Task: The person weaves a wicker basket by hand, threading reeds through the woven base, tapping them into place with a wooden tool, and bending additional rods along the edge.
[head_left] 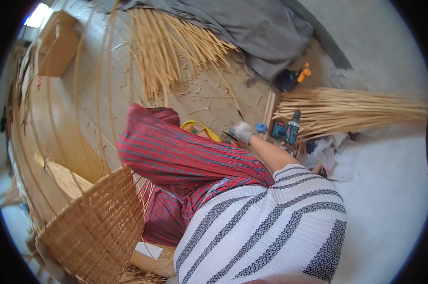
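Note:
My right hand (pixel 243 132), in a whitish glove, reaches down to the floor beside my right leg. Its fingers look curled at dark, thin tools (pixel 230 137), some with reddish parts; what exactly they grip is too small to make out. Close by is a yellow-rimmed container (pixel 202 128), partly covered by my leg in red plaid cloth. My left hand is outside the picture. A woven wicker piece (pixel 95 227) stands at my left, with long bent stakes (pixel 76 85) rising from it.
Bundles of peeled rods lie ahead (pixel 152 52) and to the right (pixel 356 111). A cordless drill (pixel 293 128) and a blue tool (pixel 261 127) sit near my hand. Grey cloth (pixel 252 28) covers the far rods. A cardboard box (pixel 60 42) stands far left. Offcuts litter the floor.

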The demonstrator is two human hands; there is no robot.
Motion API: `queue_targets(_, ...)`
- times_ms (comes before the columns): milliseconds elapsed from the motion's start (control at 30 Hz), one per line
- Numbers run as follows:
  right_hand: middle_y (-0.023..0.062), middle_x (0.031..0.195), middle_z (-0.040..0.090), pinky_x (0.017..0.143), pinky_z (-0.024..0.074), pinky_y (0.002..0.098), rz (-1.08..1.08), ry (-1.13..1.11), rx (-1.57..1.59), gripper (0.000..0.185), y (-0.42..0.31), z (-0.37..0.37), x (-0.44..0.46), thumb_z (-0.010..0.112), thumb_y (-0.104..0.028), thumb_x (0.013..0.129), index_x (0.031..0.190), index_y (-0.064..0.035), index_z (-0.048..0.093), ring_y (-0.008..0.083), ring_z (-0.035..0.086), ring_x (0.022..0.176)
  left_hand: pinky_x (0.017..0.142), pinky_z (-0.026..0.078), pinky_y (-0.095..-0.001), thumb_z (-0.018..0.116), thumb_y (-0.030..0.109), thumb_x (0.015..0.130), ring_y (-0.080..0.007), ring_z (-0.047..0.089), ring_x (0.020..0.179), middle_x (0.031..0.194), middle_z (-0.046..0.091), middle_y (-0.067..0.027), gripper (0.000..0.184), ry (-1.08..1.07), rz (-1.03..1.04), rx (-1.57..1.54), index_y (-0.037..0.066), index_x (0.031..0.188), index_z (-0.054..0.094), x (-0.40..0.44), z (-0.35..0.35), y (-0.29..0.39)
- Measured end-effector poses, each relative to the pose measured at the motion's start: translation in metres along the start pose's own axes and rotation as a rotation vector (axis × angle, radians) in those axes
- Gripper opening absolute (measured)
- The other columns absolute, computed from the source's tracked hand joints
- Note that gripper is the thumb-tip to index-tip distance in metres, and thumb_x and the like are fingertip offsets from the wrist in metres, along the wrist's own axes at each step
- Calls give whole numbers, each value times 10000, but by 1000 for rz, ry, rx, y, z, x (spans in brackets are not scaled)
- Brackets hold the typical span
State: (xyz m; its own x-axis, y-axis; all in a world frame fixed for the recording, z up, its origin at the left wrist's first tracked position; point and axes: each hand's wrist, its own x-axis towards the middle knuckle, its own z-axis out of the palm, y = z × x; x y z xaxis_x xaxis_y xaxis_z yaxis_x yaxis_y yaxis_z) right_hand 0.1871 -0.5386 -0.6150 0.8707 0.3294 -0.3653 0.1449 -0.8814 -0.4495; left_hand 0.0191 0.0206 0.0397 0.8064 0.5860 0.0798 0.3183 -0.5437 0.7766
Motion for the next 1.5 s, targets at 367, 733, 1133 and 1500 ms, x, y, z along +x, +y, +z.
queue_targets(367,199,1180,670,953,517,430,917,55,313,513,128,-3,-27,656,-326,814,1265,-89,597,346,639,1125,411,368,-254,667,315,933,-132,438,517,671,474,-43,312,90,138,379,72,1052,512,26,-33,-18)
queue_targets(733,134,946,724,745,565,327,842,357,703,193,42,-54,-22,765,-199,797,941,-76,729,196,705,783,709,417,-275,591,253,989,-111,488,753,827,537,-12,228,126,-110,138,29,1029,587,0,-29,-36)
queue_targets(1133,90,1050,683,776,546,299,-647,-269,1670,311,-370,-284,42,638,-38,937,1225,-31,522,154,658,976,852,448,-282,620,69,932,-118,527,920,932,582,0,59,103,128,410,38,982,624,-11,41,10)
queue_targets(1500,155,1017,678,639,517,211,-1089,-899,1267,300,-690,-410,-25,532,-181,1011,1147,82,578,162,688,897,690,520,-236,789,70,837,-88,617,833,1014,623,-33,374,-35,235,153,18,1115,543,-37,51,43)
